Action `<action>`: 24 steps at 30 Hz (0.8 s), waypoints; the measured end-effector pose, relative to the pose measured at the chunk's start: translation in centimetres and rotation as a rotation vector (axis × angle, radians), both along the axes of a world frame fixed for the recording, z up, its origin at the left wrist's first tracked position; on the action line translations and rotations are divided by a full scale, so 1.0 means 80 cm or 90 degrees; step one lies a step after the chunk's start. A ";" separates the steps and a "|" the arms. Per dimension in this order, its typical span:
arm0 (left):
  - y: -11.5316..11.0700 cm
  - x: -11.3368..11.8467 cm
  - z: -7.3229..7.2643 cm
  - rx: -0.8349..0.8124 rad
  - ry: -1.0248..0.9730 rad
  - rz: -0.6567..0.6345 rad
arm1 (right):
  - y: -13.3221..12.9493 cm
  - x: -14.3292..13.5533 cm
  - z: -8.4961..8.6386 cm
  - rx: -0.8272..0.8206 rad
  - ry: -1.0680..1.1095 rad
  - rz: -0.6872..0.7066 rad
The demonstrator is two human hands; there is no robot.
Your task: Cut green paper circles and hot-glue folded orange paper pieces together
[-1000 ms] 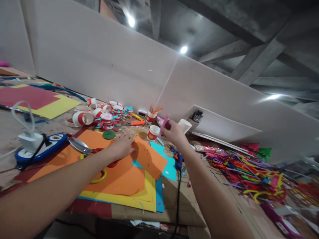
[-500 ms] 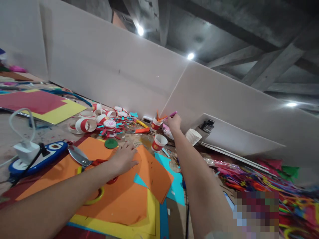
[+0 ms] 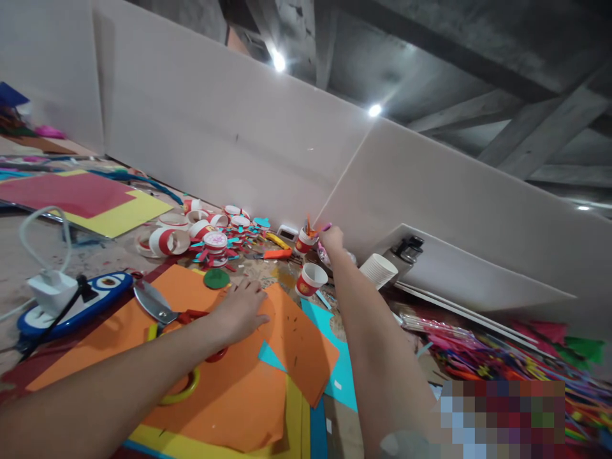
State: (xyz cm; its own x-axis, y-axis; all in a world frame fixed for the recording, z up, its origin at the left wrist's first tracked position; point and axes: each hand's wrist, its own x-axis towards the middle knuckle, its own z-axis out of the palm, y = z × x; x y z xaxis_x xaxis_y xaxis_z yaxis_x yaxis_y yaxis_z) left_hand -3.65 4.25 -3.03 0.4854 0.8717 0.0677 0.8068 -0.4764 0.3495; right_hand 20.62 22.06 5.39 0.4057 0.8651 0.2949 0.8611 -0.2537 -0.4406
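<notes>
My left hand (image 3: 241,312) lies flat with its fingers spread on orange paper (image 3: 239,395), beside a folded orange piece (image 3: 303,344). Reaching toward the back of the table, my right hand (image 3: 333,240) is closed on a slim purple pen (image 3: 326,226), mostly hidden by the fingers. The hand is just right of a red and white paper cup of pens (image 3: 306,243). A second red and white paper cup (image 3: 310,280) stands nearer. Under my left forearm lie red-handled scissors (image 3: 155,303) and a yellow-handled pair (image 3: 186,390), partly covered.
Paper-cup crafts (image 3: 215,242) cluster at the back left, near a green disc (image 3: 217,278). A blue power strip (image 3: 100,296) with a cable lies left. Stacked cups (image 3: 380,271) and colourful pipe cleaners (image 3: 482,357) sit right. A white panel (image 3: 215,127) rises behind.
My right hand has lowered slightly toward the pen cup, and less of the purple pen shows. The view has shifted a little. My left hand stays on the orange paper.
</notes>
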 end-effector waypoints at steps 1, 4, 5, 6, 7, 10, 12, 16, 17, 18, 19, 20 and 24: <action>0.000 0.000 0.000 0.000 -0.001 0.001 | 0.000 0.000 -0.001 -0.009 0.005 -0.002; 0.003 -0.001 -0.005 0.013 -0.006 0.005 | -0.005 -0.001 0.000 -0.024 0.021 -0.006; 0.004 -0.001 -0.007 0.020 -0.008 0.002 | -0.010 -0.002 0.001 -0.025 0.024 -0.004; 0.006 -0.001 -0.009 0.027 -0.011 -0.002 | -0.016 -0.001 0.003 -0.025 0.026 -0.003; 0.008 -0.002 -0.011 0.031 -0.014 -0.008 | -0.023 -0.001 0.006 -0.025 0.029 -0.001; 0.013 -0.003 -0.015 0.032 -0.028 -0.017 | -0.049 0.000 0.016 -0.021 0.036 0.005; 0.015 -0.004 -0.016 0.034 -0.031 -0.018 | -0.070 -0.001 0.023 -0.017 0.037 0.010; 0.019 -0.006 -0.018 0.051 -0.016 -0.016 | -0.113 -0.006 0.036 -0.012 0.028 0.034; 0.020 -0.006 -0.019 0.053 -0.011 -0.016 | -0.123 -0.007 0.040 -0.010 0.023 0.042; 0.020 -0.006 -0.019 0.053 -0.007 -0.013 | -0.132 -0.008 0.043 -0.006 0.016 0.050; 0.021 -0.007 -0.019 0.053 -0.006 -0.016 | -0.140 -0.008 0.047 0.000 0.009 0.057; 0.021 -0.007 -0.018 0.053 -0.003 -0.017 | -0.146 -0.007 0.050 0.008 0.001 0.063; 0.020 -0.007 -0.015 0.066 -0.001 -0.028 | -0.156 0.000 0.065 0.047 -0.025 0.082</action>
State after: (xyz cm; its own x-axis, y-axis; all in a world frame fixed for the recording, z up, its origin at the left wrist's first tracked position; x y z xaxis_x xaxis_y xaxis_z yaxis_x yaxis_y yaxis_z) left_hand -4.22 5.83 -4.25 0.5235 0.8374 0.1575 0.7835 -0.5457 0.2972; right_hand 20.58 9.62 10.62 0.2803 0.8846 0.3727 0.9011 -0.1086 -0.4197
